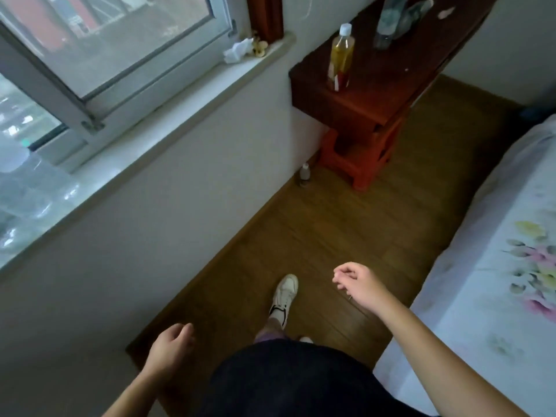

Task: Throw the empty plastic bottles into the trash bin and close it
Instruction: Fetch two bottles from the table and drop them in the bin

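Our left hand (170,346) at seven o'clock and right hand (356,284) at five hang loosely curled, holding nothing. We should walk on toward one o'clock, where clear crumpled plastic bottles (397,18) lie on the dark red wooden table (370,94), and pinch their necks. Brown plank flooring (346,224) runs between wall and bed; no bin shows.

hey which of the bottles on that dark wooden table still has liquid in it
The white-capped bottle standing near the table's front edge: it holds yellowish liquid. The clear bottles farther back look empty.
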The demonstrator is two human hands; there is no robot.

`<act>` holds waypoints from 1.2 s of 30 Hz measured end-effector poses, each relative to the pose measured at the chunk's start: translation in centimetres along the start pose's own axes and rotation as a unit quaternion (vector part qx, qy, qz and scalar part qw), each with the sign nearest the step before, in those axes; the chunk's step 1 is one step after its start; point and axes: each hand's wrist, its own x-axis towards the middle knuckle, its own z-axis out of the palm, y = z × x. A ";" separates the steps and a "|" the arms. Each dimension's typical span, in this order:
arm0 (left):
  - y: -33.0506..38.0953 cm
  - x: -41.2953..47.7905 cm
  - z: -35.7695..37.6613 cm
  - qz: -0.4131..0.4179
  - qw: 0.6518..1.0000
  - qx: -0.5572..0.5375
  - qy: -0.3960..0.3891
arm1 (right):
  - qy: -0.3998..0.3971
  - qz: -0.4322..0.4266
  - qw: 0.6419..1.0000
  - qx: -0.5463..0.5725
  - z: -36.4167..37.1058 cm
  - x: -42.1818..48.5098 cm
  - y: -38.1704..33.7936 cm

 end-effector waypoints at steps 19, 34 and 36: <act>46.2 12.0 21.0 0.293 0.868 0.301 -0.265 | 0.300 0.260 0.892 0.215 -14.0 -1.4 10.0; 59.5 9.2 35.7 0.252 0.899 0.296 -0.201 | 0.248 0.162 0.932 0.210 -42.3 11.1 8.7; 60.6 9.0 37.0 0.244 0.907 0.284 -0.190 | 0.249 0.139 0.937 0.200 -46.0 13.0 7.8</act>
